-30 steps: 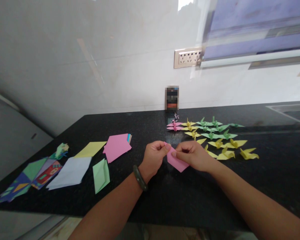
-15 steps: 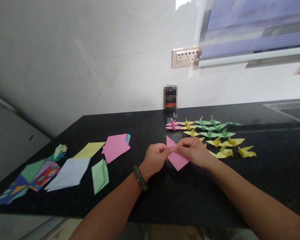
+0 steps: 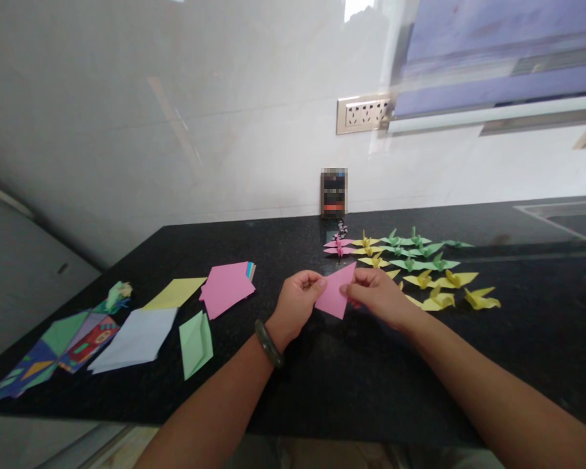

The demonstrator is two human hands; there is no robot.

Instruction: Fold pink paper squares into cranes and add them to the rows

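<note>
1 folded pink paper sheet (image 3: 333,294), 1 folded pale-green paper sheet (image 3: 194,345), 2 pink paper cranes (image 3: 339,247), 7 green paper cranes (image 3: 414,240); yellow paper cranes (image 3: 453,280): 7+, some hidden.

Sheet (image 3: 333,291) over ctr (image 3: 361,391), btwn paper stack (image 3: 228,288) (L) & cranes (image 3: 437,299) (R).

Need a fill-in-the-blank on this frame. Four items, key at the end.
1. The paper held by the left hand and right hand is ____ in colour.
2. The bangle is worn on the ____ wrist.
3. The rightmost folded crane is ____ in colour.
4. The folded piece lying between the white sheets and the left hand is ____ in colour.

Key: pink; left; yellow; green
</note>
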